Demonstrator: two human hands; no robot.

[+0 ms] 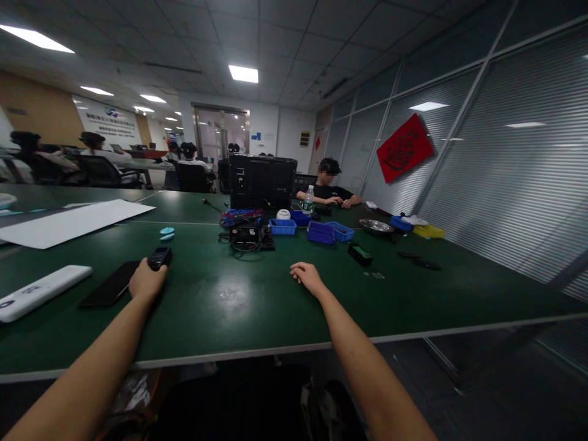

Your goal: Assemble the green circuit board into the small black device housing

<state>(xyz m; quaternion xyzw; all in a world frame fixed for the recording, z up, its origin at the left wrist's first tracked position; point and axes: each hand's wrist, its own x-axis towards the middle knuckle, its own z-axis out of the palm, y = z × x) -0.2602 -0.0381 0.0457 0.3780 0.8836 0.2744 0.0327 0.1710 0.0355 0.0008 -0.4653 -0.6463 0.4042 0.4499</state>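
Observation:
My left hand (pixel 146 283) is closed around a small black handheld device with a screen (pixel 160 256), at the left of the green table. A flat black slab (pixel 108 285), perhaps a tablet or pad, lies just beside that hand. Near the middle of the table my right hand (pixel 309 277) rests on the surface, fingers loosely bent and slightly apart, with nothing visible in them. A small black box with a green top (pixel 361 253) lies to the right of it, well apart. Behind the device sits a small light-blue case (pixel 167 233).
A white elongated device (pixel 41 293) and a large white sheet (pixel 78 222) lie at left. Ahead stand a monitor (pixel 263 181), a black power unit with cables (pixel 244 236), blue bins (pixel 320 233) and a metal bowl (pixel 375 226). Across the table sits a person (pixel 328 187).

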